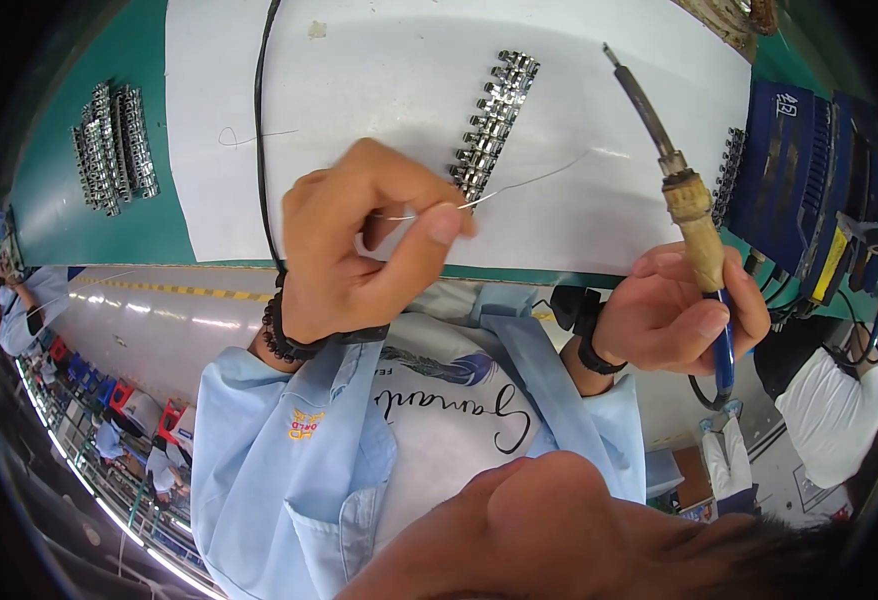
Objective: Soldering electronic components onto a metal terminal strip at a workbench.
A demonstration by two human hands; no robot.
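Thumb and forefinger of my left hand (369,240) pinch a thin silvery solder wire (539,178), whose free end reaches out to the right. Just beyond those fingers lies a strip of small shiny metal clips (496,120), slanting away across the white sheet (379,70); its near end is partly hidden by my fingers. My right hand (674,320) is wrapped round a soldering iron (697,225) with a tan and blue handle. Its tip points up and away, apart from the strip and the wire.
Several similar metal strips (114,148) lie on the green mat (44,190) at the left. A black cable (261,110) crosses the sheet, near a loose bit of wire (229,137). At the right stands a dark blue box (784,175), with another strip (729,170) beside it.
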